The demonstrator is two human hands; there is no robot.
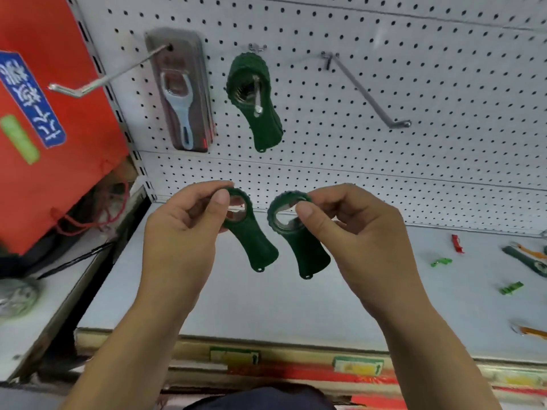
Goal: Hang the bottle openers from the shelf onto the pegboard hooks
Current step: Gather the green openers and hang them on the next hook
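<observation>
A stack of dark green plastic bottle openers point(254, 105) already hangs on a pegboard hook point(257, 96), while the left hand point(180, 229) pinches another green opener point(251, 232), the right hand point(352, 232) pinches a second one point(299, 235), and a few items point(529, 258) remain on the white shelf point(266, 306).

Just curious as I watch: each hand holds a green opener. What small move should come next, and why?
Probably raise the left hand so the ring of its green opener slips over the middle hook. Matching green openers already hang there, almost straight above that hand; the right hand pinches a second opener that can wait.
</observation>
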